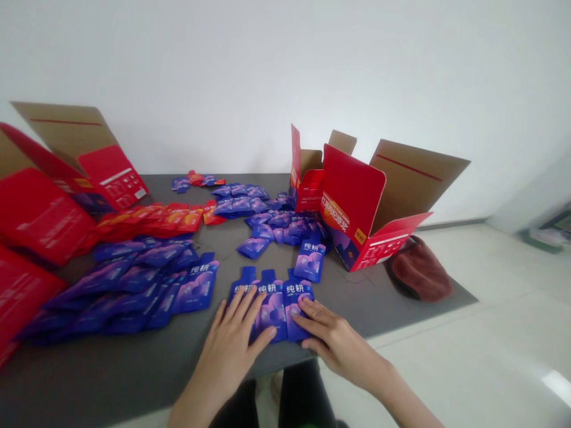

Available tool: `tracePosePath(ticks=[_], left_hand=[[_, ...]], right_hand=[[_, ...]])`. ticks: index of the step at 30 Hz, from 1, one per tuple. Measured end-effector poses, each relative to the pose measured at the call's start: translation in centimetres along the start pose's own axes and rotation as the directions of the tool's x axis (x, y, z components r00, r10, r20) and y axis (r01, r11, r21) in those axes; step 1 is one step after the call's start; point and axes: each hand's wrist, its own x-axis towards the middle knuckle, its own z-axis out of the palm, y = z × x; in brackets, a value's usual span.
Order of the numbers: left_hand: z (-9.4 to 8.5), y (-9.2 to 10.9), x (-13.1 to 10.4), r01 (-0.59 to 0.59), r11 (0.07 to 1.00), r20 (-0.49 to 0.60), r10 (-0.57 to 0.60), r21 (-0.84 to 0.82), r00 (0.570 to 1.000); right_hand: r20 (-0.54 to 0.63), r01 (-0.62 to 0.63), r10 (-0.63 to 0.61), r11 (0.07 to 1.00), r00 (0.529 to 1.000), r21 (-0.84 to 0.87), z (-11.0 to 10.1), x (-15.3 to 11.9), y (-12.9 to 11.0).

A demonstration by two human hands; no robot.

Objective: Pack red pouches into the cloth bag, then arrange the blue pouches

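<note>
Lining up blue pouches (272, 312), it seems, the left hand (229, 351) and right hand (336, 337) rest open on them. Straight rows need soft pushes.

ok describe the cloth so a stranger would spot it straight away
On the grey table, find the nearer open red box at the right. The cloth lies just to its right, near the table's edge. It is limp and brownish-red, unlike the stiff, printed box.

The pouches (277, 314) at six o'clock are blue – white lettering, pink-purple round shapes. At nine, the packets (178, 219) are red and orange. The box (352, 199) at three is red outside, brown inside – one flap (413, 181) red-striped.
</note>
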Motion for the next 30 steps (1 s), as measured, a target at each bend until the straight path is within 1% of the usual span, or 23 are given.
tracePosePath(ticks=[3, 4, 5, 7, 9, 10, 12, 15, 17, 18, 20, 21, 22, 23, 25, 26, 27, 30], left_hand=[[0.1, -0.4, -0.3, -0.013, 1.000, -0.028, 0.013, -0.010, 1.000], [0.2, -0.5, -0.4, -0.016, 1.000, -0.033, 0.016, -0.015, 0.999], [0.2, -0.6, -0.5, -0.019, 1.000, -0.034, 0.019, -0.020, 0.999], [0.1, -0.6, -0.6, -0.021, 0.999, -0.035, 0.020, -0.028, 0.999], [0.1, -0.6, -0.6, -0.025, 0.999, -0.040, 0.023, -0.035, 0.999], [0.1, -0.6, -0.6, -0.027, 0.999, -0.043, 0.025, -0.039, 0.999], [0.2, -0.6, -0.6, -0.026, 0.999, -0.049, 0.023, -0.042, 0.999], [0.4, -0.5, -0.6, -0.017, 0.999, -0.058, 0.015, -0.034, 0.998], [0.6, -0.5, -0.6, -0.022, 0.999, -0.069, 0.021, -0.025, 0.997], [0.6, -0.5, -0.6, -0.026, 0.999, -0.075, 0.025, -0.020, 0.997], [0.7, -0.4, -0.6, -0.027, 1.000, -0.083, 0.025, -0.012, 0.996], [0.6, -0.3, -0.6, -0.023, 1.000, -0.084, 0.022, -0.010, 0.996], [0.6, -0.3, -0.6, -0.016, 1.000, -0.084, 0.015, -0.008, 0.996], [0.5, -0.2, -0.5, -0.010, 1.000, -0.079, 0.009, -0.009, 0.997], [0.3, -0.1, -0.4, -0.001, 1.000, -0.061, 0.000, -0.014, 0.998], [0.3, -0.1, -0.4, 0.005, 1.000, -0.051, -0.005, -0.018, 0.999], [0.2, 0.0, -0.4, 0.013, 1.000, -0.044, -0.014, -0.023, 0.999], [0.2, 0.1, -0.3, 0.036, 0.999, -0.038, -0.037, -0.027, 0.999]], right_hand=[[0.059, 0.045, -0.046, 0.999, 0.997, 0.019, -0.1, -0.3, -0.4], [0.058, 0.057, -0.058, 0.998, 0.997, 0.017, -0.1, -0.5, -0.4], [0.034, 0.062, -0.062, 0.998, 0.997, 0.008, -0.1, -0.5, -0.3], [-0.068, 0.055, -0.057, 0.998, 0.996, -0.030, -0.1, -0.4, 0.0], [-0.175, 0.050, -0.062, 0.996, 0.983, -0.074, -0.2, 0.4, 0.4], [-0.202, 0.053, -0.071, 0.994, 0.977, -0.094, -0.3, 0.9, 0.6], [-0.186, 0.064, -0.088, 0.989, 0.979, -0.131, -0.1, 2.4, 0.8], [-0.083, 0.045, -0.060, 0.983, 0.995, -0.179, 0.7, 4.3, 0.8], [-0.050, 0.017, -0.028, 0.978, 0.998, -0.207, 1.1, 5.0, 0.7], [-0.040, 0.024, -0.034, 0.975, 0.999, -0.219, 1.1, 5.1, 0.6], [-0.037, 0.084, -0.096, 0.968, 0.995, -0.236, 0.6, 5.0, 0.5], [-0.052, 0.110, -0.126, 0.965, 0.991, -0.239, 0.0, 4.9, 0.5], [-0.089, 0.107, -0.131, 0.966, 0.987, -0.234, -0.6, 4.8, 0.7], [-0.146, 0.069, -0.103, 0.973, 0.984, -0.220, -1.3, 4.8, 1.1], [-0.247, -0.057, 0.014, 0.984, 0.969, -0.167, -2.6, 4.8, 2.1], [-0.252, -0.101, 0.063, 0.985, 0.966, -0.140, -3.1, 4.9, 2.7], [-0.227, -0.119, 0.089, 0.985, 0.970, -0.123, -3.5, 5.0, 3.4], [-0.112, -0.089, 0.075, 0.988, 0.991, -0.125, -3.7, 5.5, 4.9]])
